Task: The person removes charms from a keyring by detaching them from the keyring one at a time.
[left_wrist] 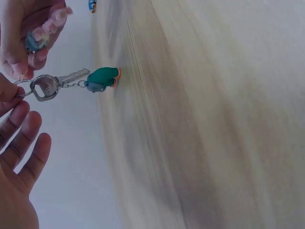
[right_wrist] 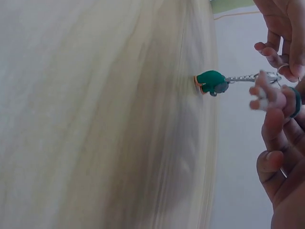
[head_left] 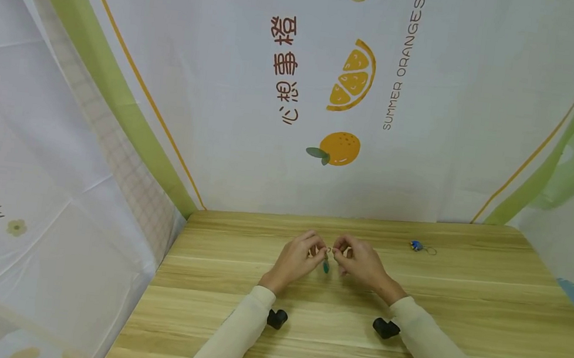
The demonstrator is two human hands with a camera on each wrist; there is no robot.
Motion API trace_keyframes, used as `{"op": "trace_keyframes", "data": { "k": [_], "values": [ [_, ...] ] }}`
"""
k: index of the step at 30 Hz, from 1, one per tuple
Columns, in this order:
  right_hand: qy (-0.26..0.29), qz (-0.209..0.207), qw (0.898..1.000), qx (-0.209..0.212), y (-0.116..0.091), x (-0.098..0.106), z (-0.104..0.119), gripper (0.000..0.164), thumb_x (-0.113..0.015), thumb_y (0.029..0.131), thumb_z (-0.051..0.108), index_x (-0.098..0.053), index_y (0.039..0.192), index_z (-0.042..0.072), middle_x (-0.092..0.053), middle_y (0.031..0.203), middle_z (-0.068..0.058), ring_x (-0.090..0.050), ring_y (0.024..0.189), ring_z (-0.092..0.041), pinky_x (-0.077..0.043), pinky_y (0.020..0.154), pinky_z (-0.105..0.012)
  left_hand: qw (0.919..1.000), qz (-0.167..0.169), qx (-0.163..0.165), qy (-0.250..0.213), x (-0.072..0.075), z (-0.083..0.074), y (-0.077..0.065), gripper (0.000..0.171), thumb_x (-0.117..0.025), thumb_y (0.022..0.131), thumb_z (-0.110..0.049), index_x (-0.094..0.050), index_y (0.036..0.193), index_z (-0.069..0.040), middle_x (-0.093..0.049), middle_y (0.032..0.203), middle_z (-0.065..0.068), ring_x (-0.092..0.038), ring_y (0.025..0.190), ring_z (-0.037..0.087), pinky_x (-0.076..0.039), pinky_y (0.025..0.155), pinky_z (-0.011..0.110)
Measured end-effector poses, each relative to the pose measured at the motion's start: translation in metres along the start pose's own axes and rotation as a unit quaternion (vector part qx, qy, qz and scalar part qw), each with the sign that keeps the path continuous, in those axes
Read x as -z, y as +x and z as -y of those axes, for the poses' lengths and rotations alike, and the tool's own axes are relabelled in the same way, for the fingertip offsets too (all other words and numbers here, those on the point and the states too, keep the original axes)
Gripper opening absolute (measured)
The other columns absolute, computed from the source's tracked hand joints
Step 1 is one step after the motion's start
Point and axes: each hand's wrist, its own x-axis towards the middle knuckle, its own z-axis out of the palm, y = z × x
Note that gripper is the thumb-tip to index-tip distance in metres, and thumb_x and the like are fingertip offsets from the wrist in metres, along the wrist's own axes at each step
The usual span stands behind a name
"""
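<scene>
white cloth (head_left: 217, 47) printed with oranges and the words "summer oranges" rose behind the table (head_left: 320, 354), whose top was pale wood grain. a person's cream sleeves (head_left: 226, 343) reached in over the near part of the table, one from each side. their left hand (head_left: 294, 262) and right hand (head_left: 362, 263) met above the middle of the table's far half. the left thumb and forefinger were clamped on a metal ring, the other fingers loosely spread apart. the right thumb and fingertips were pinched together at the end of a pink charm (left_wrist: 50, 24); exactly which part they gripped could not be told. short black pieces (head_left: 277, 319) showed beside the cuffs, above the table. a blue charm (head_left: 416, 245) with its own loop lay on the table, toward its far right. a green charm (left_wrist: 101, 79) with orange feet hung on a short chain above the table, below the hands, and a silver key (left_wrist: 72, 76) hung just beside it. the metal ring (left_wrist: 21, 93) joined key and chain, high over the table.
</scene>
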Motion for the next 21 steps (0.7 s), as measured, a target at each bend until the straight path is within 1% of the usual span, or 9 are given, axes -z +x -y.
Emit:
{"op": "trace_keyframes", "data": {
  "k": [2, 7, 11, 13, 17, 21],
  "values": [
    [-0.005, 0.003, 1.0, 0.004, -0.0003, 0.0004, -0.0003, 0.005, -0.067, 0.106, 0.018, -0.069, 0.102, 0.015, -0.071, 0.088, 0.004, -0.059, 0.056, -0.004, -0.048, 0.052, -0.025, 1.0, 0.0, 0.0, 0.0, 0.0, 0.0009, -0.0005, 0.01, -0.066, 0.106, -0.017, -0.074, 0.101, -0.012, -0.068, 0.102, 0.001, -0.064, 0.08, 0.011, -0.052, 0.069, 0.019],
    [-0.021, 0.0, 1.0, 0.018, -0.0003, 0.0007, 0.0001, 0.005, -0.068, 0.104, 0.015, -0.07, 0.099, 0.016, -0.07, 0.081, 0.006, -0.057, 0.056, -0.004, -0.047, 0.051, -0.024, 0.9999, 0.005, -0.002, -0.014, -0.0013, 0.0028, -0.0009, 0.01, -0.066, 0.106, -0.016, -0.073, 0.101, -0.012, -0.068, 0.101, 0.001, -0.064, 0.08, 0.012, -0.051, 0.068, 0.019],
    [-0.031, -0.007, 0.999, 0.023, -0.0002, 0.0005, 0.001, 0.005, -0.068, 0.103, 0.016, -0.069, 0.098, 0.017, -0.067, 0.074, 0.007, -0.055, 0.054, -0.002, -0.044, 0.05, -0.023, 0.9994, 0.02, 0.011, -0.024, -0.0017, 0.0018, -0.0005, 0.01, -0.065, 0.106, -0.017, -0.073, 0.103, -0.013, -0.068, 0.101, 0.0, -0.062, 0.079, 0.01, -0.05, 0.067, 0.018],
    [-0.032, -0.011, 0.999, 0.025, -0.0004, 0.0008, 0.0021, 0.005, -0.069, 0.103, 0.016, -0.069, 0.099, 0.017, -0.067, 0.074, 0.007, -0.054, 0.054, -0.002, -0.043, 0.049, -0.024, 0.999, 0.027, 0.02, -0.03, -0.0017, 0.0007, 0.0, 0.009, -0.065, 0.105, -0.017, -0.073, 0.103, -0.014, -0.068, 0.101, 0.0, -0.062, 0.079, 0.009, -0.05, 0.067, 0.018],
    [-0.033, -0.017, 0.999, 0.03, -0.0004, 0.0013, 0.004, 0.005, -0.071, 0.103, 0.019, -0.07, 0.1, 0.016, -0.067, 0.077, 0.007, -0.052, 0.054, -0.002, -0.042, 0.049, -0.024, 0.9984, 0.04, 0.031, -0.027, -0.0023, -0.0015, 0.0015, 0.012, -0.064, 0.107, -0.02, -0.074, 0.106, -0.013, -0.069, 0.102, 0.0, -0.062, 0.081, 0.007, -0.05, 0.068, 0.018],
    [-0.035, -0.021, 0.999, 0.03, 0.0001, 0.0019, 0.0043, 0.007, -0.07, 0.104, 0.019, -0.07, 0.1, 0.014, -0.067, 0.076, 0.007, -0.053, 0.053, -0.001, -0.042, 0.048, -0.024, 0.9985, 0.041, 0.029, -0.02, -0.0036, -0.0037, 0.0038, 0.016, -0.061, 0.109, -0.022, -0.074, 0.109, -0.013, -0.07, 0.103, 0.0, -0.063, 0.083, 0.008, -0.051, 0.069, 0.018]
  ]
}}
